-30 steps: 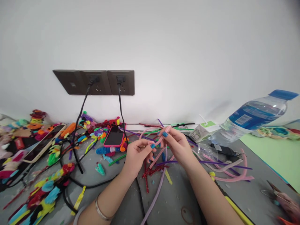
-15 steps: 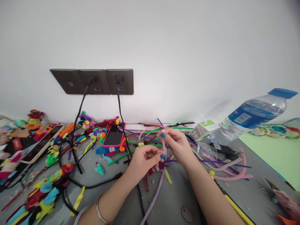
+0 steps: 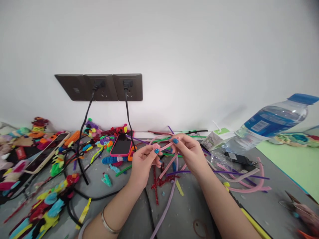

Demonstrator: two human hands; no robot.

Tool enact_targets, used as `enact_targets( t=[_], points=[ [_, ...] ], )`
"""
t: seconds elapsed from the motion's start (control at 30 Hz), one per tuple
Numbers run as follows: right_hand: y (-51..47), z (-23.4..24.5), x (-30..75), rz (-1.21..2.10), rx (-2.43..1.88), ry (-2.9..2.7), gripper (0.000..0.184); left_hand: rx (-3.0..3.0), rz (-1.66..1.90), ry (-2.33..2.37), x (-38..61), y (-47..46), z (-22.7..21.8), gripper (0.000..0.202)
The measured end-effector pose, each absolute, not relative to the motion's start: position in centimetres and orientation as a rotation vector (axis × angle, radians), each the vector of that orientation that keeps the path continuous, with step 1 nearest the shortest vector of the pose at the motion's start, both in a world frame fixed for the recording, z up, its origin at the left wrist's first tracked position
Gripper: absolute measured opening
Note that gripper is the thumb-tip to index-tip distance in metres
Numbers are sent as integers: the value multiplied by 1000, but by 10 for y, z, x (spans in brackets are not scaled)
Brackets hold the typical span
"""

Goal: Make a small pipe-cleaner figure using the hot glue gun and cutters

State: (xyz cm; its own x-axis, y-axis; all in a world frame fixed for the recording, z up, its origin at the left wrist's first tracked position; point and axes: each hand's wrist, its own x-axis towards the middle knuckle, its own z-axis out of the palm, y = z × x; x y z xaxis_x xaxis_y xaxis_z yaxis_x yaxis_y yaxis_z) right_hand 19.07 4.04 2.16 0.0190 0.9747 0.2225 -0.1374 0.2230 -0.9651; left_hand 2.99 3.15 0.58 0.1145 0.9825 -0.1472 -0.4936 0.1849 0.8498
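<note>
A pink pipe cleaner [image 3: 166, 146] stretches between my two hands above the middle of the table. My left hand [image 3: 144, 161] pinches its coiled end between thumb and fingers. To the right, my right hand [image 3: 187, 151] grips the same pipe cleaner farther along, thumb against the index finger. A lilac pipe cleaner [image 3: 169, 196] runs down the table below the hands. Purple pipe cleaners [image 3: 179, 172] and short red tinsel pieces [image 3: 159, 182] lie under them.
A pink-cased phone [image 3: 121, 145] and black cables [image 3: 83, 132] are at left, near several colourful pipe-cleaner figures [image 3: 45, 209]. A drink carton [image 3: 216, 138], a tilted-looking water bottle [image 3: 266, 121], keys [image 3: 239, 158] and pliers-like tool [image 3: 302, 212] are at right. The wall [image 3: 189, 66] stands behind.
My left hand has moved left and up, away from the right hand. The pink pipe cleaner now spans the gap, its coiled end showing at my left fingertips.
</note>
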Motion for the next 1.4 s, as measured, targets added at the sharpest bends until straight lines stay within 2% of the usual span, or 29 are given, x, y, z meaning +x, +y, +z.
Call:
enact_targets(
  t=[0.27, 0.53, 0.8, 0.93, 1.17, 1.4],
  points=[
    [40, 18, 193, 1105, -922, -1176, 24, 854, 1218, 837, 29, 31, 4, 33],
    [40, 17, 192, 1021, -970, -1220, 27, 1079, 944, 847, 33, 25, 7, 37],
    [35, 28, 186, 1238, -928, -1460, 24, 1272, 728, 847, 35, 19, 7, 18],
    [36, 25, 186, 1188, -940, -1447, 22, 1250, 758, 849, 37, 18, 4, 18],
    [41, 19, 193, 1023, -952, -1136, 23, 953, 1023, 798, 36, 24, 6, 40],
    [41, 16, 192, 1078, -907, -1155, 22, 811, 1148, 800, 32, 29, 7, 36]
  ],
)
